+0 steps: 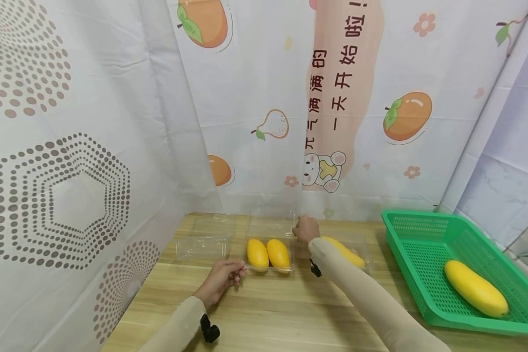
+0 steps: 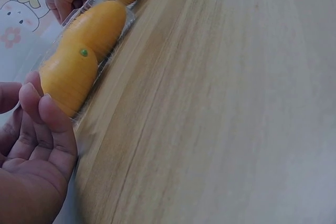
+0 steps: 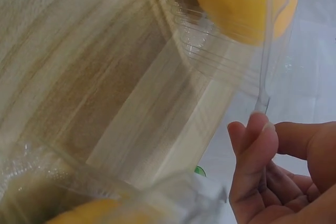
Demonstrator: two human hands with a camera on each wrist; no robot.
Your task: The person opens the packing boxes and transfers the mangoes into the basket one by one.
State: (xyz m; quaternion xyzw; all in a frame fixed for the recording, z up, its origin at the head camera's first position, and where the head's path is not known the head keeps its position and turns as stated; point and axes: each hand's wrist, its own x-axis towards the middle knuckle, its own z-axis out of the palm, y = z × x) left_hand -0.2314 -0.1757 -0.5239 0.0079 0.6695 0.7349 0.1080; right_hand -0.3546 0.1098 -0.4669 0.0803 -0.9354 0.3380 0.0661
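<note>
the right hand (image 1: pixel 307 229) pinched a thin edge of the middle hinged, transparent plastic box (image 1: pixel 270 268) at its far right, beside the raised lid (image 1: pixel 272 224), probably to control that lid; the left hand (image 1: pixel 222 278), fingers curled, lay at the near left corner, perhaps to steady the box, though whether it gripped or merely touched i cannot tell. inside, two smooth yellow oval mangoes (image 1: pixel 278 254) sat side by side, likely because the box suited a pair. boxes numbered three, in a row on the pale wooden table (image 1: pixel 268 308): this one, a transparent box with its lid up (image 1: pixel 202 248) at left, and a transparent box (image 1: pixel 367 256) at right with at least one elongated yellow fruit (image 1: pixel 345 252), partly behind the forearm. one green plastic mesh basket (image 1: pixel 422 252), farther right, held one thick yellow fruit (image 1: pixel 476 288), seemingly kept within reach
</note>
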